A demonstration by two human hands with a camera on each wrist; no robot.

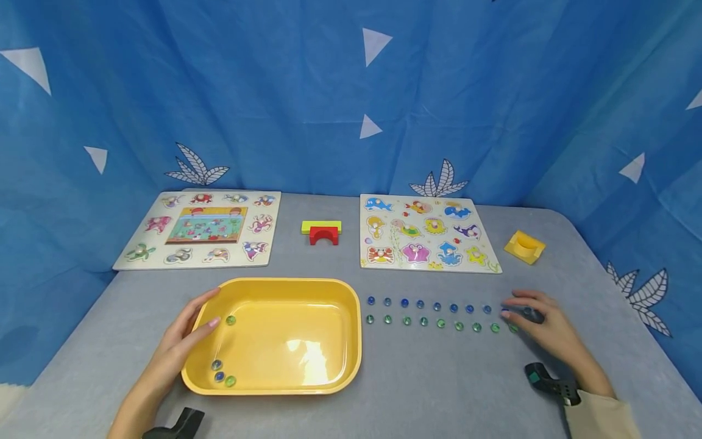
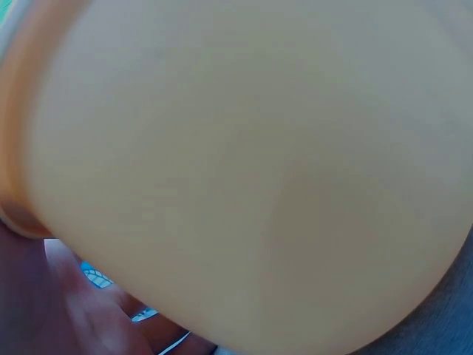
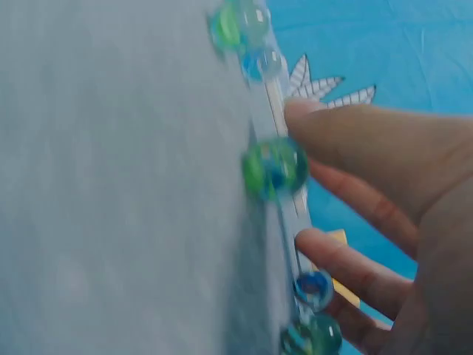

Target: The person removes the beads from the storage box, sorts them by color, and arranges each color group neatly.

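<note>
My left hand (image 1: 178, 338) grips the left rim of a yellow tray (image 1: 274, 281), its thumb over the inside and its fingers outside. Up close, the tray's wall (image 2: 251, 148) fills most of the left wrist view. Several blue and green marbles lie inside, toward its left. My right hand (image 1: 548, 326) pinches a blue marble (image 1: 504, 310) between thumb and index fingertip, at the right end of a row of blue marbles. In the right wrist view, a green marble (image 3: 275, 168) overlaps these fingertips. A row of green marbles (image 1: 441, 324) runs parallel, nearer me.
Two peg puzzle boards, one at left (image 1: 260, 213) and one at right (image 1: 430, 234), lie at the back. Between them sit a lime block (image 1: 312, 225) and a red arch block (image 1: 323, 231). A yellow block (image 1: 524, 247) stands beyond my right hand. Blue cloth (image 1: 307, 91) hangs behind.
</note>
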